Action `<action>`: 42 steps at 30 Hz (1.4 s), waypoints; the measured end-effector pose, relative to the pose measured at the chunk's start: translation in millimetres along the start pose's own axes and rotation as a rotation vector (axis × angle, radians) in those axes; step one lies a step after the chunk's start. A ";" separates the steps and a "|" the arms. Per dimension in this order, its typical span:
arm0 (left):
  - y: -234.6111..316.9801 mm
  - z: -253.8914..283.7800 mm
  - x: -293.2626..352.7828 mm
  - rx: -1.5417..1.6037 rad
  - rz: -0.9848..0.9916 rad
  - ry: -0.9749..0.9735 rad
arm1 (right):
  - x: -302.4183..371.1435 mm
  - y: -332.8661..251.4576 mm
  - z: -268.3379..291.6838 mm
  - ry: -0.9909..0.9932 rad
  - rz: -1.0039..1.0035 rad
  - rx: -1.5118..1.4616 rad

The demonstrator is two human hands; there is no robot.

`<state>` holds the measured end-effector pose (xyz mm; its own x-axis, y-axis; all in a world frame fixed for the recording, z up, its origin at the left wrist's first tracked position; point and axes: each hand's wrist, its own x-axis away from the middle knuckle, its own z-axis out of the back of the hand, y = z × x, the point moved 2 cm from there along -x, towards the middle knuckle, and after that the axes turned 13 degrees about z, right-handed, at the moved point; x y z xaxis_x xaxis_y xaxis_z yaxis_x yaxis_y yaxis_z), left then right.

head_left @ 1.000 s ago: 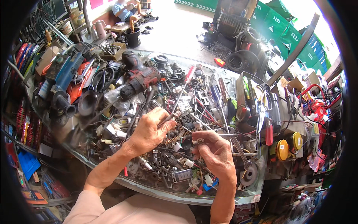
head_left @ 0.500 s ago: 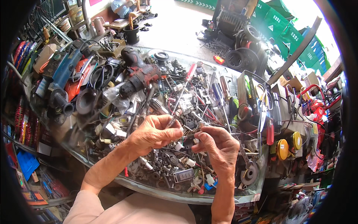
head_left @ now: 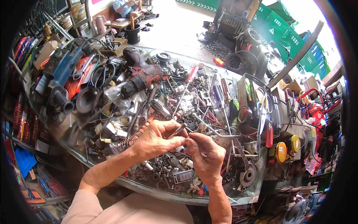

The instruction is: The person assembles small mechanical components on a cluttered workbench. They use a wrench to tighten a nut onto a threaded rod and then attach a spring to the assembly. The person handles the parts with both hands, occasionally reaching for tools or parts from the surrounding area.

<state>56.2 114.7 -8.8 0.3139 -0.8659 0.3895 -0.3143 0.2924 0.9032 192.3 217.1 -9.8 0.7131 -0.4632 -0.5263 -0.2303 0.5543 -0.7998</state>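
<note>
My left hand (head_left: 156, 139) is closed in a pinch on a small metal cylindrical part (head_left: 181, 128), which points up and to the right from its fingers. Against those fingertips, my right hand (head_left: 207, 153) has thumb and forefinger pressed together. Whatever it pinches is too small or hidden to make out. Both hands hover over a dense heap of small metal and plastic parts. Beside the left wrist lies a coil spring (head_left: 131, 139). A red-handled screwdriver (head_left: 192, 74) rests beyond the hands, and a grey key fob (head_left: 184, 176) lies below them.
A red-and-black power drill (head_left: 143, 78) lies at the far left of the heap, near a blue power tool (head_left: 67, 67). Scissors (head_left: 262, 112) and other hand tools stand in a holder at right. Yellow round tins (head_left: 281, 150) sit beyond. A person (head_left: 125, 8) sits at the back.
My right hand has moved left and slightly down, bringing its fingertips to the left hand's. The metal part in my left hand now tilts further right.
</note>
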 end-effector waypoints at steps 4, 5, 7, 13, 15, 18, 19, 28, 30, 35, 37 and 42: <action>-5.1 -1.9 1.9 -0.183 -0.161 0.136 | 2.2 1.8 -3.5 0.018 -0.029 0.013; -4.3 -2.5 2.0 -0.242 -0.219 0.151 | 1.2 0.3 -4.1 0.035 -0.064 -0.041; -5.0 -3.3 2.1 -0.226 -0.189 0.110 | 3.2 0.2 -5.8 0.120 -0.132 -0.147; -0.7 -2.2 3.1 0.233 -0.060 -0.041 | 0.0 -9.2 2.5 0.213 -0.254 -0.481; 6.3 -1.5 5.2 0.164 -0.016 -0.039 | -0.3 -12.7 1.3 0.212 -0.259 -0.517; 6.9 -0.8 6.4 0.165 -0.033 -0.043 | -0.7 -13.9 0.2 0.190 -0.200 -0.527; 0.5 0.6 3.1 0.180 -0.094 -0.065 | -1.1 -15.6 1.0 0.160 -0.199 -0.496; -2.3 -3.6 1.5 -0.008 -0.295 -0.012 | -1.5 -15.6 3.5 0.204 -0.256 -0.451; -1.1 -1.5 1.6 -0.060 -0.279 -0.020 | 0.1 -13.1 2.7 0.183 -0.239 -0.445; -1.1 -1.8 1.4 -0.039 -0.251 -0.002 | 0.5 -12.7 2.8 0.173 -0.288 -0.421; -2.4 -2.8 1.1 -0.006 -0.234 -0.007 | -1.0 -13.2 3.0 0.167 -0.287 -0.416; -2.2 0.1 3.6 0.011 -0.199 -0.009 | -1.7 -14.4 3.4 0.136 -0.301 -0.415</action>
<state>58.0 110.9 -9.4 0.3628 -0.9097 0.2020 -0.2569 0.1108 0.9601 196.6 212.3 3.7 0.7018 -0.6606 -0.2665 -0.2914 0.0753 -0.9536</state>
